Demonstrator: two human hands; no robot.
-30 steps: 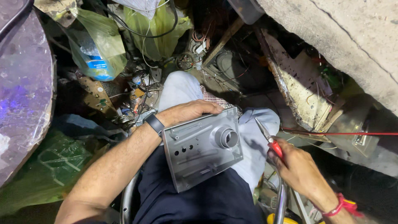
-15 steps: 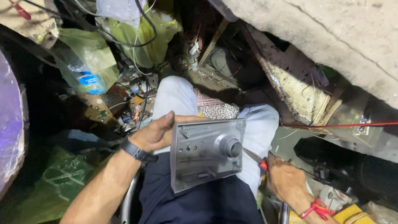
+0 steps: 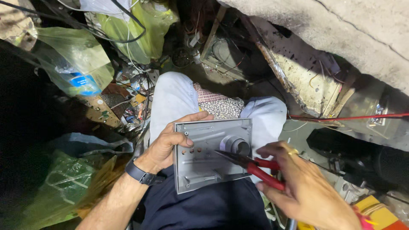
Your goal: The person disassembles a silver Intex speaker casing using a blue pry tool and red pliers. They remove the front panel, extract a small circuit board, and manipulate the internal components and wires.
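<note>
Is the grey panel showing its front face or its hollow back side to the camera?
Back side: the grey panel, gripped by the left hand, shows moulded ribs and open holes; the right hand points red-handled pliers into it.

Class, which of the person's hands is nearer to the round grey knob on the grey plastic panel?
Right. The right hand lies just beside the knob, its red-handled pliers pointing below it; the left hand grips the panel's far edge.

A cramped, cluttered repair workshop is showing itself: bare circuit boards [image 3: 102, 111], tangled wires [image 3: 128, 30] and plastic bags [image 3: 72, 64] of scrap are crowding the floor beneath a rough concrete slab [image 3: 341, 30].
</note>
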